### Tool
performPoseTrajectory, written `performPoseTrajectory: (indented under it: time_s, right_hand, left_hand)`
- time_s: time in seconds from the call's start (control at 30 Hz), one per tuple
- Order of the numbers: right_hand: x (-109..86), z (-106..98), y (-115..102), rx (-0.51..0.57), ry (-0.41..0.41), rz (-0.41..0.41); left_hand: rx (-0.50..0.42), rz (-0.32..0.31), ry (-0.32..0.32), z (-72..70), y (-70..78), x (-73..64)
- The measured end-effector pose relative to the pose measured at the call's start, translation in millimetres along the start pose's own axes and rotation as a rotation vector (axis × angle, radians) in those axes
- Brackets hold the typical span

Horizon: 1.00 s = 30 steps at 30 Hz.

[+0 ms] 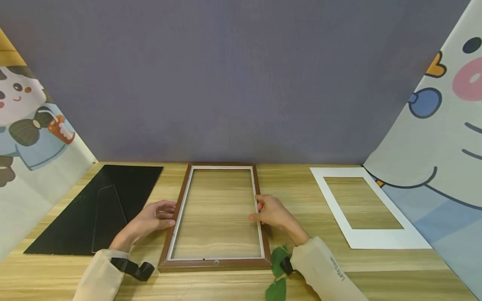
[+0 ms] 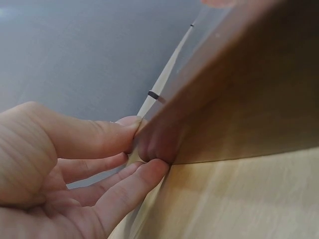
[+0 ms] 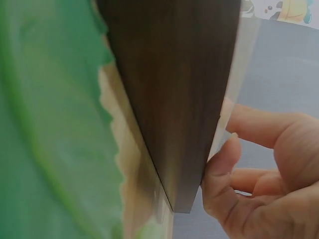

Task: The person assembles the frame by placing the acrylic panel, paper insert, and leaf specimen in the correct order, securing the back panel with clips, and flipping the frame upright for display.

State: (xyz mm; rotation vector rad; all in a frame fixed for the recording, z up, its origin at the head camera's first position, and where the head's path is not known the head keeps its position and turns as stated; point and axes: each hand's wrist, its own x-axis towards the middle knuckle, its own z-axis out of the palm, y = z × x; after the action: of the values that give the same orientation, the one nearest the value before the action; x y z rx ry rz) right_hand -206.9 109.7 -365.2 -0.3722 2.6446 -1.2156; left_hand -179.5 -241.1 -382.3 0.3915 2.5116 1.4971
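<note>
A brown picture frame (image 1: 188,264) with a pale inner lip lies in the middle of the wooden table, the wood grain showing through its opening. At its left side, my left hand (image 1: 152,217) touches the outer edge with its fingertips and thumb tip. In the left wrist view, the glossy side of the frame (image 2: 239,94) mirrors these fingers. My right hand (image 1: 274,212) grips the right side, the thumb reaching over the inner lip. The right wrist view has curled fingers against the frame's dark side (image 3: 169,99).
A black backing board (image 1: 75,217) with a stand lies at the left. On the right is a white mat board (image 1: 388,239) with a rectangular cutout. Green leaves (image 1: 276,290) lie by the right sleeve. A grey wall (image 1: 241,83) rises behind the table (image 1: 293,179).
</note>
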Motion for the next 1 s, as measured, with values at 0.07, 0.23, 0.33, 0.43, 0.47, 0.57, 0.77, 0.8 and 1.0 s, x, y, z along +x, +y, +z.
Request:
performPoseTrajectory:
  time_s: [0.07, 0.23, 0.33, 0.43, 0.47, 0.57, 0.77, 0.8, 1.0]
  right_hand:
    - [0.0, 0.2, 0.3, -0.006, 0.001, -0.003]
    - [-0.3, 0.7, 1.1, 0.013, -0.002, -0.003]
    - [-1.0, 0.6, 0.5, 0.033, -0.010, -0.003]
    - [-1.8, 0.5, -0.4, 0.038, -0.014, 0.001]
    - [-1.8, 0.5, -0.7, 0.036, -0.013, 0.003]
    - [-2.2, 0.5, -1.0, 0.043, -0.011, 0.012]
    - [-2.2, -0.2, 0.5, 0.085, -0.013, 0.018]
    - [-2.2, -0.5, 0.8, 0.091, -0.015, 0.019]
    - [-1.9, -2.8, 1.4, 0.118, -0.019, 0.017]
  left_hand:
    - [-0.002, 0.001, 0.004, 0.2, -0.4, -0.5]
    - [-0.009, -0.001, 0.007, 0.2, -1.1, -1.4]
    - [-0.009, -0.001, 0.006, 0.6, -0.9, -2.0]
    - [-0.008, -0.007, 0.008, 0.8, -0.1, -2.3]
    - [-0.004, -0.007, 0.009, 0.8, 0.4, -2.4]
    - [0.008, 0.000, 0.007, 0.8, 1.7, -2.8]
    - [0.030, 0.010, 0.003, 0.3, 3.5, -3.5]
    - [0.032, 0.010, 0.003, 0.3, 3.5, -3.5]
    - [0.027, 0.007, 0.009, 0.9, 2.3, -3.0]
